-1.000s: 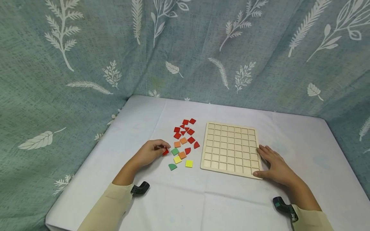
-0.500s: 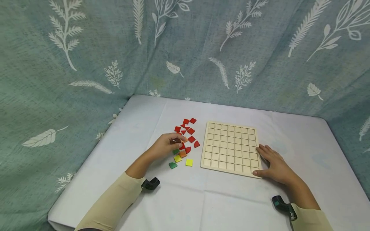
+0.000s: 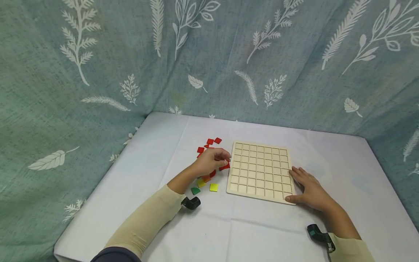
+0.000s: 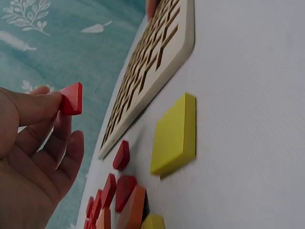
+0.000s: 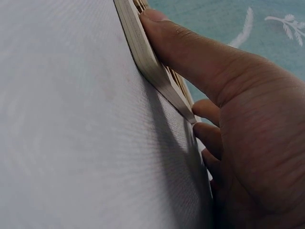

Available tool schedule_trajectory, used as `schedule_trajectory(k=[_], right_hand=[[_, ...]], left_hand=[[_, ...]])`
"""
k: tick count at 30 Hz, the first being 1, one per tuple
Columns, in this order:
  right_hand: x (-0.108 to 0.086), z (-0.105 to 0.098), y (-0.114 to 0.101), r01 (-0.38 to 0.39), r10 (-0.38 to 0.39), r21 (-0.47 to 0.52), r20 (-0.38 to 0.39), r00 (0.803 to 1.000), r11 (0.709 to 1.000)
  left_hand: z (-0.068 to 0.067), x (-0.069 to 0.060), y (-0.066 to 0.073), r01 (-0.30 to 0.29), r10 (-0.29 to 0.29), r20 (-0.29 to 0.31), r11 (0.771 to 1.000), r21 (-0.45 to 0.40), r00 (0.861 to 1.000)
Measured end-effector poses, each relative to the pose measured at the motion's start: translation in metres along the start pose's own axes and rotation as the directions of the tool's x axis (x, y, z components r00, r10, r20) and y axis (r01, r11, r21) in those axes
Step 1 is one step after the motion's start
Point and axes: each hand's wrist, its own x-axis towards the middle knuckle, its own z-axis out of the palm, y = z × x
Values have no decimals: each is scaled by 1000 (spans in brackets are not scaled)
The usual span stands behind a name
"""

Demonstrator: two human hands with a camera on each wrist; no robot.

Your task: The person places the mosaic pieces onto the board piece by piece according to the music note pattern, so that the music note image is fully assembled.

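My left hand is just left of the wooden grid board, above the loose tiles. Its thumb and forefinger pinch a red tile, raised off the table, while the other fingers curl loosely. My right hand lies at the board's near right corner. In the right wrist view its thumb rests on the board's top and its fingertips touch the side edge. No tile is seen in the board's cells. Below the left hand lie a yellow square tile and a green quarter-round tile.
Several red tiles lie behind the left hand, partly hidden by it. An orange tile and another yellow tile lie under the left wrist. A white cloth covers the table, and a leaf-patterned curtain hangs behind.
My left hand has moved right across the tiles with the red tile, from their left side to near the board's left edge. The right hand and the board have stayed in place.
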Motion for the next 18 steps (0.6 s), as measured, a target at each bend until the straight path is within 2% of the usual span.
schedule_trajectory(k=[5, 8, 11, 15, 18], right_hand=[[0, 1, 1, 4, -4, -4, -1, 1000, 1000], [1, 2, 2, 15, -15, -8, 0, 1000, 1000], [1, 2, 2, 20, -20, -12, -1, 1000, 1000], [1, 2, 3, 17, -17, -16, -1, 1000, 1000], [0, 1, 4, 16, -16, -19, -3, 1000, 1000]], left_hand=[[10, 8, 4, -11, 18, 61, 995, -98, 998], [15, 9, 8, 2, 20, 100, 977, -212, 995], [18, 9, 9, 32, -4, 104, 962, -273, 995], [20, 12, 8, 82, -67, 71, 967, -240, 995], [20, 13, 8, 148, -139, 54, 965, -215, 989]])
